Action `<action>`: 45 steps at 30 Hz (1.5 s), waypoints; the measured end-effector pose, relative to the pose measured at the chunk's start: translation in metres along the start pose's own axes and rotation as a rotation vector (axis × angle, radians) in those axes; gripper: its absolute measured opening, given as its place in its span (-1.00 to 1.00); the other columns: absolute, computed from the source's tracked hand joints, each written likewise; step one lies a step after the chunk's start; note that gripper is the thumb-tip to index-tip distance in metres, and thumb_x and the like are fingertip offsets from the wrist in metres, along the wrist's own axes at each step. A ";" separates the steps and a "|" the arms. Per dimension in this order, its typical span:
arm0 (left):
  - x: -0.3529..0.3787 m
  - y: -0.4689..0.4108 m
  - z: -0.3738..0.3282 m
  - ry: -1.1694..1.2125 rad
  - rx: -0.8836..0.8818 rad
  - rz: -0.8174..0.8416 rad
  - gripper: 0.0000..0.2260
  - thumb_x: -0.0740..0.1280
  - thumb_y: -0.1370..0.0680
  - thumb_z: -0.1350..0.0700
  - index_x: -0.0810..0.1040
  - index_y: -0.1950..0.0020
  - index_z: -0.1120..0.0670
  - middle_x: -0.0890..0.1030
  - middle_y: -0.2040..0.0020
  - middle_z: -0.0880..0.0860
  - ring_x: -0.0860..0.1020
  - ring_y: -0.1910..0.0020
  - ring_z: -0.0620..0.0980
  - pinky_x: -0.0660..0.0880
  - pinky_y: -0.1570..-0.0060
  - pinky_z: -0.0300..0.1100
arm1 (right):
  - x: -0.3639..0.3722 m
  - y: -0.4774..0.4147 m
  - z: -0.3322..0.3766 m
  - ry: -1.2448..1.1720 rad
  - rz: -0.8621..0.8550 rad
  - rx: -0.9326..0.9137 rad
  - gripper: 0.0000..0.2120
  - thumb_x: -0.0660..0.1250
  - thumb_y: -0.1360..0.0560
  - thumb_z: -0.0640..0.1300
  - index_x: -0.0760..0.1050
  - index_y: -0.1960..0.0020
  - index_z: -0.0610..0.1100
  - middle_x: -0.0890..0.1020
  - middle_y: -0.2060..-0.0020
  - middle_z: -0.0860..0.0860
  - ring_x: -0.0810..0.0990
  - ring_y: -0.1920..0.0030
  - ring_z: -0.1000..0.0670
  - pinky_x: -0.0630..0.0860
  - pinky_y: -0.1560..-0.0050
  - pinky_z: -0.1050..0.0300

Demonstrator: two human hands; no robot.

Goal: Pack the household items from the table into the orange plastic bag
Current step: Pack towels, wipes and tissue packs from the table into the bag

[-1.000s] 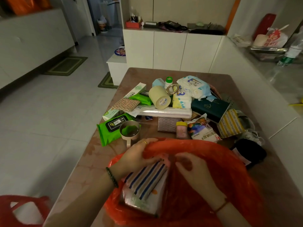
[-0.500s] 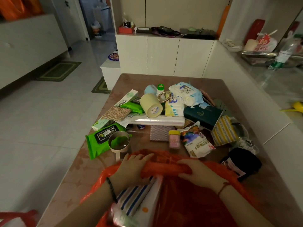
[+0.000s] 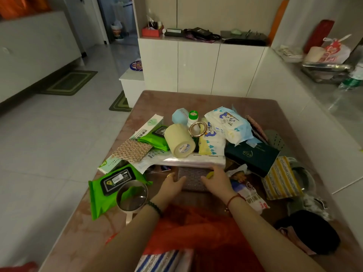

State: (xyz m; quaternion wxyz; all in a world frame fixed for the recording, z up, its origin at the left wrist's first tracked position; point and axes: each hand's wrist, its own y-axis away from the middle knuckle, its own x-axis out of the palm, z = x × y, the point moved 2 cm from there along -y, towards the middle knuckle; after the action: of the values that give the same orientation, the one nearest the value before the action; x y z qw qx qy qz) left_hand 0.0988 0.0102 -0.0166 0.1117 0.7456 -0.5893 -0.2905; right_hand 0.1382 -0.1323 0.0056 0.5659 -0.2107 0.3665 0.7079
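The orange plastic bag [image 3: 196, 230] lies crumpled at the tabletop's [image 3: 176, 99] 6 o'clock edge, with a blue-striped pack [image 3: 161, 261] inside it. Beyond it, both hands meet on a grey woven rectangular pad [image 3: 193, 178] in the pile. The right hand [image 3: 217, 180] curls its fingers over the pad's 3 o'clock end, grasping it. The left hand [image 3: 172, 185] touches the 9 o'clock end; I cannot tell whether it grips. A shiny steel cup [image 3: 131, 197] stands at the pad's 8 o'clock.

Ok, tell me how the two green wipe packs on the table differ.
The near green pack looks larger and lies beside the metal cup. The far green pack looks smaller and is partly hidden by the cream tape roll. Both are bright green with a black lid.
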 end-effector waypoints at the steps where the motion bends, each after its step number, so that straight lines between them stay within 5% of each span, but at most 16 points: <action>1: 0.003 -0.005 0.001 0.034 -0.029 -0.015 -0.52 0.29 -0.54 0.11 0.29 -0.38 0.29 0.44 -0.34 0.20 0.42 -0.32 0.12 0.35 -0.22 -0.17 | 0.003 -0.005 -0.003 0.070 0.003 0.009 -0.53 0.33 -0.47 -0.07 0.32 -0.32 -0.18 0.44 -0.28 -0.15 0.43 -0.28 -0.11 0.40 -0.26 0.04; 4: 0.007 -0.022 0.009 0.058 -0.095 -0.045 -0.58 0.31 -0.52 0.11 0.39 -0.30 0.30 0.49 -0.27 0.16 0.48 -0.25 0.14 0.41 -0.18 -0.12 | 0.014 -0.015 -0.009 0.375 0.086 -0.015 -0.55 0.30 -0.47 0.02 0.33 -0.28 -0.14 0.47 -0.25 -0.14 0.43 -0.26 -0.12 0.42 -0.23 0.02; 6: 0.009 -0.031 0.017 0.152 -0.149 -0.003 -0.61 0.33 -0.50 0.09 0.45 -0.24 0.30 0.56 -0.20 0.23 0.56 -0.11 0.16 0.54 0.06 -0.07 | 0.021 -0.017 -0.012 0.512 0.084 -0.044 -0.56 0.27 -0.48 0.01 0.30 -0.28 -0.14 0.45 -0.26 -0.15 0.39 -0.28 -0.14 0.37 -0.24 0.00; 8: 0.011 -0.033 0.021 0.209 -0.197 0.044 -0.66 0.33 -0.50 0.10 0.48 -0.16 0.31 0.60 -0.05 0.22 0.59 0.07 0.12 0.52 0.30 -0.16 | 0.025 -0.017 -0.013 0.512 0.081 -0.030 -0.55 0.27 -0.48 -0.01 0.27 -0.31 -0.13 0.43 -0.28 -0.16 0.36 -0.32 -0.16 0.32 -0.28 -0.03; 14: 0.010 -0.003 0.003 0.355 -0.255 0.097 -0.71 0.28 -0.52 0.20 0.46 -0.17 0.35 0.57 0.06 0.21 0.56 0.18 0.09 0.52 0.33 -0.10 | 0.008 -0.001 -0.011 0.337 -0.006 -0.190 -0.49 0.32 -0.45 -0.04 0.29 -0.36 -0.08 0.44 -0.31 -0.08 0.36 -0.32 -0.09 0.30 -0.34 0.04; 17: 0.000 0.037 -0.012 0.451 -0.181 0.167 -0.88 0.19 -0.56 0.19 0.47 0.01 0.22 0.55 0.11 0.13 0.52 0.18 0.00 0.49 0.30 -0.14 | -0.018 0.036 0.000 0.069 -0.168 -0.319 -0.54 0.35 -0.45 -0.08 0.34 -0.32 -0.03 0.39 -0.27 0.05 0.33 -0.27 0.10 0.26 -0.29 0.26; 21: -0.017 0.096 -0.022 0.629 -0.043 0.224 -0.90 0.17 -0.56 0.22 0.48 0.05 0.15 0.56 0.08 0.13 0.53 0.13 0.04 0.49 0.15 -0.08 | -0.041 0.098 -0.001 -0.472 -0.250 -0.239 -0.57 0.36 -0.45 -0.12 0.33 -0.27 0.07 0.39 -0.16 0.15 0.37 -0.20 0.15 0.34 -0.09 0.37; 26: -0.005 0.149 -0.003 0.384 0.317 0.371 -0.82 0.28 -0.52 0.26 0.54 -0.04 0.02 0.65 -0.03 -0.03 0.62 0.01 -0.12 0.53 -0.08 -0.21 | -0.033 0.151 -0.011 -1.240 0.018 -0.077 -0.45 0.39 -0.29 -0.13 0.38 -0.26 0.00 0.57 -0.15 -0.02 0.58 -0.14 -0.03 0.63 0.05 0.11; 28: -0.005 0.155 0.009 0.098 0.545 0.357 -0.69 0.41 -0.43 0.08 0.48 -0.15 -0.03 0.60 -0.11 -0.09 0.56 -0.09 -0.25 0.48 -0.17 -0.28 | -0.033 0.162 -0.018 -1.205 -0.020 -0.112 -0.41 0.50 -0.18 -0.05 0.42 -0.18 0.03 0.59 -0.12 0.00 0.62 -0.08 -0.01 0.64 0.08 0.09; 31: -0.018 0.142 0.025 -0.643 0.808 0.144 -0.30 0.25 -0.29 -0.30 0.36 -0.37 -0.02 0.47 -0.32 -0.03 0.39 -0.34 -0.07 0.26 -0.39 -0.08 | -0.044 0.174 -0.040 -1.123 -0.009 -0.134 -0.12 0.61 0.10 0.19 0.44 -0.17 0.03 0.61 -0.09 0.07 0.63 -0.06 0.06 0.64 0.11 0.14; 34: -0.031 0.123 0.040 -1.140 0.688 0.060 -0.36 0.23 -0.38 -0.26 0.27 -0.42 -0.08 0.42 -0.37 -0.03 0.32 -0.39 0.02 0.13 -0.43 0.00 | -0.046 0.191 -0.061 -0.932 0.295 -0.072 -0.43 0.56 -0.17 -0.15 0.46 -0.13 -0.03 0.64 0.01 0.05 0.65 0.05 0.08 0.63 0.19 0.24; 36: -0.035 0.113 0.044 -1.090 0.644 0.028 -0.59 0.29 -0.46 -0.07 0.43 -0.30 -0.05 0.57 -0.22 0.01 0.48 -0.25 0.05 0.31 -0.29 -0.07 | -0.025 0.199 -0.078 -0.701 0.435 0.019 -0.53 0.46 -0.31 -0.29 0.44 -0.18 -0.10 0.62 0.02 0.05 0.63 0.09 0.14 0.59 0.22 0.30; 41: -0.034 0.109 0.031 -0.594 0.535 -0.033 -0.81 0.29 -0.49 0.14 0.57 -0.08 0.10 0.66 -0.03 0.12 0.60 -0.03 0.08 0.49 -0.05 -0.11 | 0.032 0.192 -0.106 -0.469 0.217 0.062 -0.25 0.59 0.06 0.24 0.44 -0.02 0.00 0.60 0.06 0.08 0.62 -0.04 0.03 0.54 0.09 0.35; 45: -0.032 0.109 0.028 -0.635 0.533 0.084 -0.83 0.33 -0.48 0.12 0.56 -0.06 0.09 0.64 0.03 0.08 0.60 0.00 0.05 0.48 -0.02 -0.15 | 0.034 0.190 -0.094 -0.218 0.218 -0.006 -0.29 0.38 -0.14 0.41 0.50 -0.12 -0.03 0.60 -0.01 0.06 0.57 -0.07 0.07 0.47 -0.06 0.23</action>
State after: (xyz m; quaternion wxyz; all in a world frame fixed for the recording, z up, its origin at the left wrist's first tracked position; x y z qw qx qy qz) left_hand -0.0105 0.0146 0.0259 -0.2606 0.5973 -0.6787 -0.3385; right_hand -0.0635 -0.1987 -0.0252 0.5215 -0.0931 0.3214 0.7849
